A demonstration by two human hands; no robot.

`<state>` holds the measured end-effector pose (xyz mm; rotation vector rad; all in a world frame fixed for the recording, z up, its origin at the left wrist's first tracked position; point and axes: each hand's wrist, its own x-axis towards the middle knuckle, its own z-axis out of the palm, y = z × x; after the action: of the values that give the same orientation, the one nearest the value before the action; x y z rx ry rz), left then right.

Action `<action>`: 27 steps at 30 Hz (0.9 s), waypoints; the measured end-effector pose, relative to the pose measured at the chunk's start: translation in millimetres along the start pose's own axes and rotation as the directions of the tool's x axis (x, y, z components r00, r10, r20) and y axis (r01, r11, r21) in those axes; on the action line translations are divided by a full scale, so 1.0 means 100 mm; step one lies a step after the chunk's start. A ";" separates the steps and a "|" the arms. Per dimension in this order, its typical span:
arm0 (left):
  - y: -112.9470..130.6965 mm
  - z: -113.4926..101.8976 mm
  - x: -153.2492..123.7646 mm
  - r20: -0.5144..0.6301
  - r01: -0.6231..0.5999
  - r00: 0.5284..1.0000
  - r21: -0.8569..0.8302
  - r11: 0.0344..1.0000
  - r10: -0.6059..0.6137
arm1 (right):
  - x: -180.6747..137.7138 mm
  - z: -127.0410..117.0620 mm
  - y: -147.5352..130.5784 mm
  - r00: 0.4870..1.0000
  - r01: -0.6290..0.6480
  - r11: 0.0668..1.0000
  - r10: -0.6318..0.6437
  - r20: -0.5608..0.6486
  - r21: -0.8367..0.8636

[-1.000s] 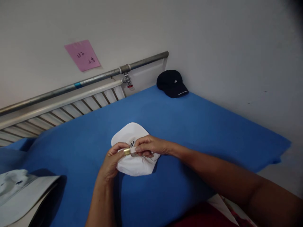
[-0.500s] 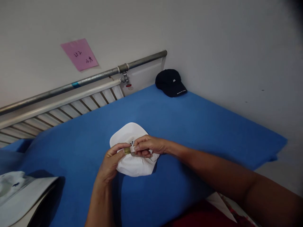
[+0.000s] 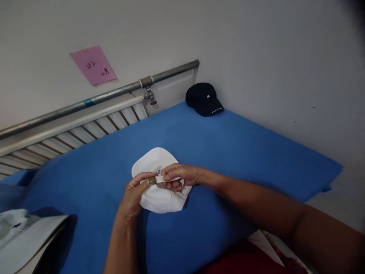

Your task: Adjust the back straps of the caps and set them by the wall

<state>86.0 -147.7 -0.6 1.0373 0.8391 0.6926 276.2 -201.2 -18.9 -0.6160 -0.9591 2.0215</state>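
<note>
Pinching the white cap's [image 3: 159,194] strap [image 3: 164,179], both hands [image 3: 159,186] meet fingertip to fingertip.

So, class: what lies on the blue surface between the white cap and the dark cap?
Nothing: in the head view, only bare blue surface separates the white cap from the dark cap.

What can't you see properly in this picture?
Head view only:
- White cap: its logo is hidden behind the left hand and right hand.
- Pink note: writing too small to read.
- Dark cap: lettering too small.
- Pale thing at lower left: cut off by the edge.
</note>
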 end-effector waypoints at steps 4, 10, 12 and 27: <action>0.01 0.02 -0.01 0.010 0.006 1.000 0.008 1.000 -0.007 | 0.00 0.00 0.00 1.000 0.006 1.000 -0.006 -0.018 -0.009; 0.02 0.03 -0.01 0.028 0.019 0.999 0.029 0.999 -0.020 | 0.01 0.01 0.01 1.000 -0.001 1.000 0.001 -0.027 -0.002; 0.02 0.03 0.00 0.024 0.016 1.000 0.022 1.000 -0.017 | 0.02 0.03 0.02 0.997 0.022 0.999 -0.024 -0.069 -0.026; -0.02 0.00 0.02 0.039 -0.069 0.997 0.050 0.996 0.067 | -0.01 0.10 0.02 0.934 0.194 0.968 -0.232 -0.272 -0.159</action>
<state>87.7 -146.9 -3.0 1.1257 0.7959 0.7105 268.6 -206.7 -14.6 -0.8160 -0.9399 1.6325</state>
